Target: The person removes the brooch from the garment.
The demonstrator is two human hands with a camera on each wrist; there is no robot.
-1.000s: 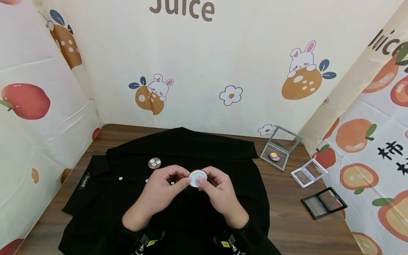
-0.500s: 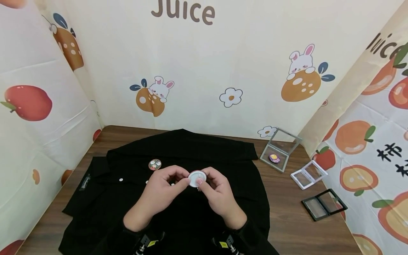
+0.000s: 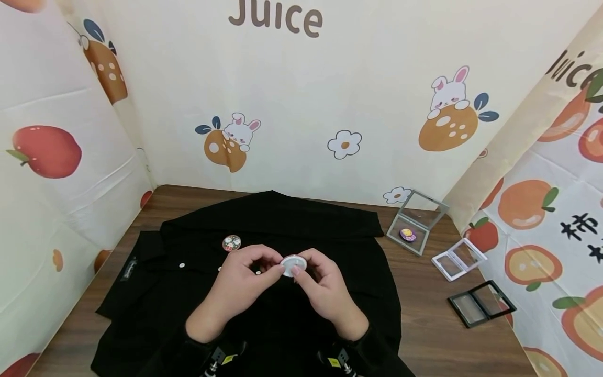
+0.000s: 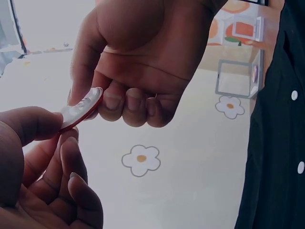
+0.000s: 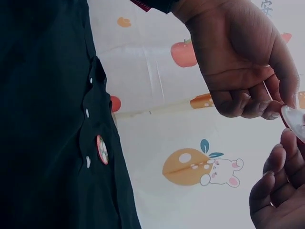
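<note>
Both hands hold a round pin badge [image 3: 293,266] above the black shirt [image 3: 325,303], with its whitish back facing up towards the head camera. My left hand [image 3: 240,288] pinches the rim on the left side between thumb and fingers. On the right, my right hand [image 3: 325,293] grips it with the thumb on its back. A red edge runs around the badge [image 4: 81,112] in the left wrist view. Another round badge [image 3: 231,243] with a patterned front sits on the shirt, near white buttons [image 5: 87,113]. The held badge's front is hidden in the head view.
Three small hinged cases stand unfolded at the right of the wooden table [image 3: 424,335]: a grey one [image 3: 421,246] bearing a purple-and-yellow piece [image 3: 407,235], a white one [image 3: 447,274] and a black one [image 3: 481,305]. Fruit-printed curtains [image 3: 292,141] enclose the table.
The head view has shifted slightly. Both hands keep their hold on the pin badge, which tilts only a little; the right thumb still lies on its back.
</note>
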